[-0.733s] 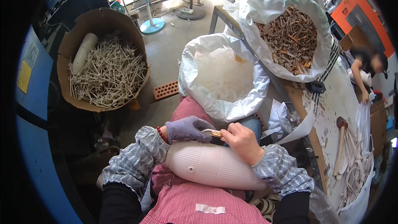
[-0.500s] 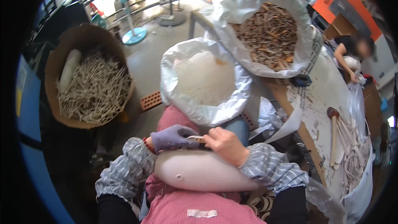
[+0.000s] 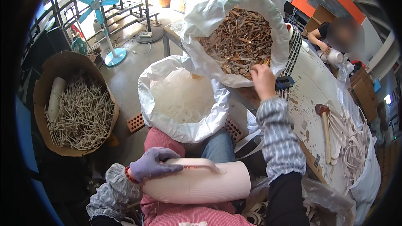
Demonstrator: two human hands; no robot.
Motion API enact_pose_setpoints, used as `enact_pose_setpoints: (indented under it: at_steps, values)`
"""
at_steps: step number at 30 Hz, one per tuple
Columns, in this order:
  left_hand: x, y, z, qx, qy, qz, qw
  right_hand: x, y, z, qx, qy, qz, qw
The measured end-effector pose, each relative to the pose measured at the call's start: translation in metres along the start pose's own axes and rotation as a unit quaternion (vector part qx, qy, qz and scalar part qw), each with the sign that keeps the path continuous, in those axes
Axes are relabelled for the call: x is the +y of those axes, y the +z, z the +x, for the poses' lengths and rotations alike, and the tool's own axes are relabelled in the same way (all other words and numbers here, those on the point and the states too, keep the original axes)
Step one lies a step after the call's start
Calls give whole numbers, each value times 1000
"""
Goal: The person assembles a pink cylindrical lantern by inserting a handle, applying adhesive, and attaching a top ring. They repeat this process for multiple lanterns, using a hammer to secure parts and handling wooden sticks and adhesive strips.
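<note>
Across my lap lies a pale pink, ribbed plastic jug body with a long handle facing away from me. My left hand, in a purple glove, grips the jug body at the left end of the handle. Bare and stretched forward, my right hand is at the near right rim of a white sack. Its fingers are bent together, and whatever they hold is hidden. Small brown strip-like pieces fill that sack.
Before my knees stands a white bag of translucent rings. A cardboard box of thin pale sticks is at left. On the worktable are a mallet, pale strips and a dark blue tool. A co-worker sits at far right.
My right hand has left the jug body and reached forward to the sack of brown pieces. The jug body has turned, so its handle now shows. The view has shifted right.
</note>
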State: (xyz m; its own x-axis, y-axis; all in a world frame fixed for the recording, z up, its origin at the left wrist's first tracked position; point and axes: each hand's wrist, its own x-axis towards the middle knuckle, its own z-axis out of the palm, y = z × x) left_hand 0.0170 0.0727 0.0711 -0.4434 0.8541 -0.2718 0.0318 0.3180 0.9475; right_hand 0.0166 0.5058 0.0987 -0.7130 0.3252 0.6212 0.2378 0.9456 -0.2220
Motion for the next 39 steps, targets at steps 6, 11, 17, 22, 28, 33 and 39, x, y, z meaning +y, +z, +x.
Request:
enact_pose_setpoints:
  at_steps: [6, 11, 17, 22, 28, 33, 39]
  values:
    - [20, -11, -21, -14, 328, 271, 905, 43, 19, 27, -74, 104, -62, 990]
    - [29, -14, -44, 14, 185, 222, 957, 4, 13, 2, 52, 103, 166, 979]
    - [26, 4, -5, 253, 362, 398, 804, -167, -29, -118, -420, 208, 671, 574]
    - [-1, 2, -17, 151, 383, 297, 861, -192, -46, -163, -412, 130, 589, 683]
    - [-8, 8, -49, 74, 343, 195, 916, -202, -78, -164, -416, -158, 382, 810]
    - [-22, 20, -77, 122, 334, 207, 911, -211, -82, -170, -504, -129, 447, 728]
    - [-39, 26, -80, 150, 337, 225, 902, -216, -79, -177, -514, -157, 429, 726]
